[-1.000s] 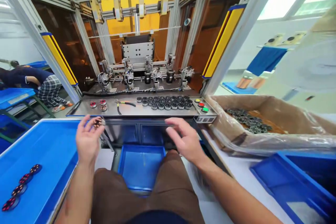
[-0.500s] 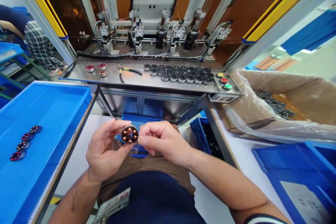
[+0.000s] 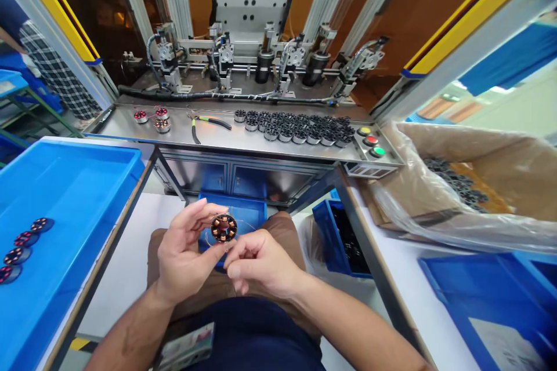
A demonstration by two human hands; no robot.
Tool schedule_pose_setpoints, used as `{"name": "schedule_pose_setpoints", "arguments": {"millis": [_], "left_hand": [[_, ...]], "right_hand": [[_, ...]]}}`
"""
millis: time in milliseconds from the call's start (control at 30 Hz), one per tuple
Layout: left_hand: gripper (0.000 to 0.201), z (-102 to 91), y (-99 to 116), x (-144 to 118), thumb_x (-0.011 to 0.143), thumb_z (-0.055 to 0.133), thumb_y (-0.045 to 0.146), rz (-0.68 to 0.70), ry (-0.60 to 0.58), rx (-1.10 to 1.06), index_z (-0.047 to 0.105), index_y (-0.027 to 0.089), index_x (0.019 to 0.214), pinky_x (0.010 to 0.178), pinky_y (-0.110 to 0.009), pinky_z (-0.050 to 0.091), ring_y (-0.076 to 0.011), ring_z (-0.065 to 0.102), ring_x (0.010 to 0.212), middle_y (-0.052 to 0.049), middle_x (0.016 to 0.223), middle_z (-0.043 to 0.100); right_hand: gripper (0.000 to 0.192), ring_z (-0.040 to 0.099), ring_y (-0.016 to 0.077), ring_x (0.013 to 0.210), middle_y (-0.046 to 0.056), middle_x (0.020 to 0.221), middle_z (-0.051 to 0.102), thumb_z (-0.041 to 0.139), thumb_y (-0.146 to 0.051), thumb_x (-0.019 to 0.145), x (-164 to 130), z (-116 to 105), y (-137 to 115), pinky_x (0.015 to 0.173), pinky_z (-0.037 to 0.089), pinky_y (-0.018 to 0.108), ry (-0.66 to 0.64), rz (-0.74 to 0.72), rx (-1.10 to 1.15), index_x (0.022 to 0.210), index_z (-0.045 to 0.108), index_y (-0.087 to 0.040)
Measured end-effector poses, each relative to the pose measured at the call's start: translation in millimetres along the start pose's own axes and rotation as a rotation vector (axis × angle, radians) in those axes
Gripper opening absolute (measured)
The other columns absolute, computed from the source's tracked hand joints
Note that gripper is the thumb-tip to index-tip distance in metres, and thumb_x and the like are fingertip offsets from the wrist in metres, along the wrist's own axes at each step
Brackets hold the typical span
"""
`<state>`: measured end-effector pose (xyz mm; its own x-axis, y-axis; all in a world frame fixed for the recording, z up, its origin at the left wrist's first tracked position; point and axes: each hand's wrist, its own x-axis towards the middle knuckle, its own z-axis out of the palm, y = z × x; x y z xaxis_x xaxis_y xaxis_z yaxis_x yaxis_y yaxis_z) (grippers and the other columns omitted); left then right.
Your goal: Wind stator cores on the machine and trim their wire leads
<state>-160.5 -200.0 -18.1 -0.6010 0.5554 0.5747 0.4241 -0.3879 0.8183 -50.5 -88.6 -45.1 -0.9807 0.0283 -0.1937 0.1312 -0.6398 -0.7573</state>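
A round motor stator (image 3: 224,236) with copper windings and a dark rim is held upright, its face toward me. My left hand (image 3: 185,258) grips it by the edge between thumb and fingers. Thin copper wires stick out from the stator on both sides. Just below and right of it is my right hand (image 3: 265,264), its thumb and fingers pinched together. Whether a wire end sits in that pinch is too small to tell.
Ahead, a metal ledge carries several black stator cores (image 3: 300,127), green-handled cutters (image 3: 211,122) and three wound stators (image 3: 162,124). A blue tray (image 3: 87,185) on the left holds several stators. Push buttons (image 3: 371,140) and a plastic-lined carton (image 3: 491,156) are at right.
The stator and my left hand have shifted slightly right. My right hand has dropped from the stator's right edge to below it. The camera view has shifted a little.
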Motion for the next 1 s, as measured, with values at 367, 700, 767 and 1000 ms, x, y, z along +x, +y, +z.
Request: {"name": "schedule_pose_setpoints", "arguments": {"millis": [367, 700, 767, 1000], "left_hand": [[0.069, 1.0, -6.1, -8.2, 0.086, 0.065, 0.001, -0.261, -0.166, -0.191, 0.045, 0.036, 0.143, 0.097, -0.022, 0.055, -0.0133, 0.069, 0.112, -0.006, 0.130, 0.069], [0.077, 6.3, -8.1, -9.5, 0.072, 0.080, 0.001, -0.343, -0.112, -0.312, 0.054, 0.035, 0.136, 0.076, -0.018, 0.059, -0.0089, 0.070, 0.084, -0.001, 0.109, 0.068], [0.075, 2.8, -6.5, -7.4, 0.072, 0.080, 0.002, -0.371, -0.120, -0.356, 0.055, 0.034, 0.135, 0.076, -0.017, 0.059, -0.0101, 0.071, 0.086, -0.002, 0.109, 0.070], [0.078, -0.5, -3.8, -6.4, 0.074, 0.076, -0.002, -0.272, -0.145, -0.182, 0.051, 0.035, 0.139, 0.082, -0.020, 0.059, -0.0125, 0.072, 0.096, -0.003, 0.115, 0.073]], "right_hand": [[0.041, 0.061, 0.0084, 0.046, 0.001, 0.059, 0.070, 0.084, -0.053, 0.068, -10.0, -22.8, -33.5, 0.048, 0.049, 0.019, 0.146, -0.206, -0.078, 0.073, 0.073, -0.014], [0.040, 0.047, 0.0047, 0.041, -0.005, 0.049, 0.057, 0.082, -0.048, 0.074, -16.1, -14.0, -32.1, 0.043, 0.037, 0.017, 0.078, -0.077, -0.232, 0.061, 0.062, -0.015], [0.040, 0.048, 0.0056, 0.042, -0.004, 0.050, 0.057, 0.083, -0.048, 0.072, -20.7, -22.3, -29.0, 0.042, 0.038, 0.018, 0.004, 0.000, -0.274, 0.061, 0.063, -0.015], [0.043, 0.056, 0.0097, 0.059, 0.000, 0.069, 0.066, 0.093, -0.043, 0.057, -31.9, -32.3, -60.1, 0.056, 0.045, 0.022, 0.190, -0.143, -0.498, 0.077, 0.067, -0.015]]}}
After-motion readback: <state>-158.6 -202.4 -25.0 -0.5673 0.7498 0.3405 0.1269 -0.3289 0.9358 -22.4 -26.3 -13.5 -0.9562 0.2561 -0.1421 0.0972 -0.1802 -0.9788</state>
